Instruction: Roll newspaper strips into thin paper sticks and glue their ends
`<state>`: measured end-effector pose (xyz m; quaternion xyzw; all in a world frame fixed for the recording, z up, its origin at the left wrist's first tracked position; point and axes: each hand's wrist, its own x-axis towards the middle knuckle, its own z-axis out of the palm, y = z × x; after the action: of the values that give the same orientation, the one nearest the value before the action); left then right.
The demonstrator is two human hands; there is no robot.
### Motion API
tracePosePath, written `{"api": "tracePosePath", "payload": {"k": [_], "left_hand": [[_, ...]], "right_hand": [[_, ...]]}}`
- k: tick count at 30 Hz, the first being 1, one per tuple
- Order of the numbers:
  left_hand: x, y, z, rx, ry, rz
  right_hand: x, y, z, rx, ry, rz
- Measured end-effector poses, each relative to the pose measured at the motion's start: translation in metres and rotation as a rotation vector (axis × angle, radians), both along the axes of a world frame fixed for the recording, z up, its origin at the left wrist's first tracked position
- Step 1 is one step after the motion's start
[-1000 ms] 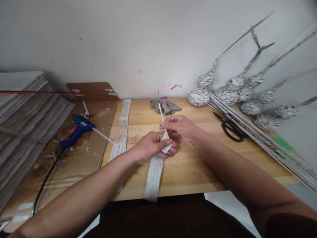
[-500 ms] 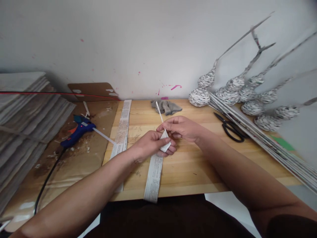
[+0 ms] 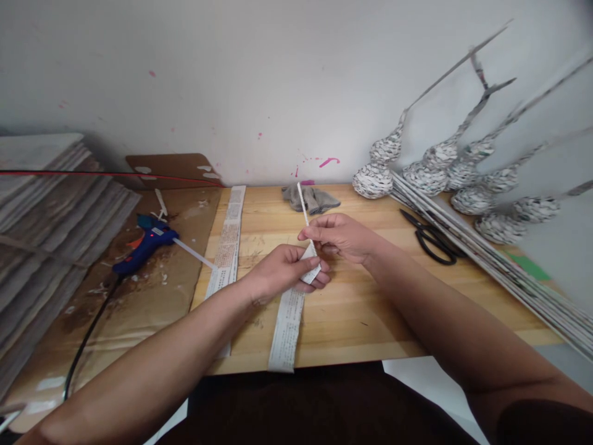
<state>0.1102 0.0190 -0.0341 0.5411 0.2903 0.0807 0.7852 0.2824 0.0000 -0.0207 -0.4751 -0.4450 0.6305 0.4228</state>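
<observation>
My left hand [image 3: 285, 269] pinches the upper end of a printed newspaper strip [image 3: 287, 324] that runs down the wooden tabletop [image 3: 370, 309] to its front edge. My right hand [image 3: 340, 235] is closed on a thin rolled paper stick [image 3: 302, 201], which points up and away from the strip's corner. The strip's corner is wrapped around the stick between both hands. Both hands touch each other above the table's middle.
A second newspaper strip [image 3: 228, 241] lies to the left. A blue glue gun [image 3: 146, 244] with a black cord rests on brown cardboard [image 3: 139, 296]. Stacked sheets [image 3: 41, 222] at far left. Grey cloth [image 3: 312, 198], black scissors [image 3: 430, 238], woven paper gourds [image 3: 417, 173] and long paper rods [image 3: 509, 272] at right.
The stick's tip has swung slightly left and back right, and the strip's lower end has crept a little up the table. Both hands stay in place.
</observation>
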Motion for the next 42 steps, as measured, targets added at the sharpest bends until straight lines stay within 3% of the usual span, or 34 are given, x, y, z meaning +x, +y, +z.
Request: {"api": "tracePosePath", "payload": {"k": [4,10,16,22,26,34,36,40,42], "left_hand": [[0.001,-0.001,0.0,0.014,0.008,-0.014],[0.0,0.0,-0.002,0.0,-0.017,0.01],[0.0,-0.001,0.0,0.014,0.016,-0.011],[-0.001,0.0,-0.002,0.015,0.009,-0.012],[0.0,-0.001,0.0,0.016,0.021,-0.017],[0.002,-0.005,0.005,0.017,0.054,-0.012],[0.002,-0.004,0.005,0.007,0.054,-0.019],[0.001,-0.002,0.004,-0.017,0.033,-0.005],[0.001,-0.001,0.003,-0.015,0.019,0.005]], "right_hand": [[-0.003,0.001,-0.002,0.01,0.006,-0.158],[0.003,0.0,0.0,0.002,0.001,0.043],[-0.001,0.002,-0.002,-0.002,-0.009,-0.168],[0.003,0.001,-0.001,-0.016,0.038,0.011],[0.001,0.002,-0.001,-0.022,0.026,-0.145],[-0.004,0.0,-0.001,0.029,-0.033,-0.21],[-0.001,0.0,0.0,0.034,-0.024,-0.159],[0.007,0.001,0.0,-0.016,0.039,0.127],[0.009,0.002,-0.001,-0.022,0.059,0.153]]}}
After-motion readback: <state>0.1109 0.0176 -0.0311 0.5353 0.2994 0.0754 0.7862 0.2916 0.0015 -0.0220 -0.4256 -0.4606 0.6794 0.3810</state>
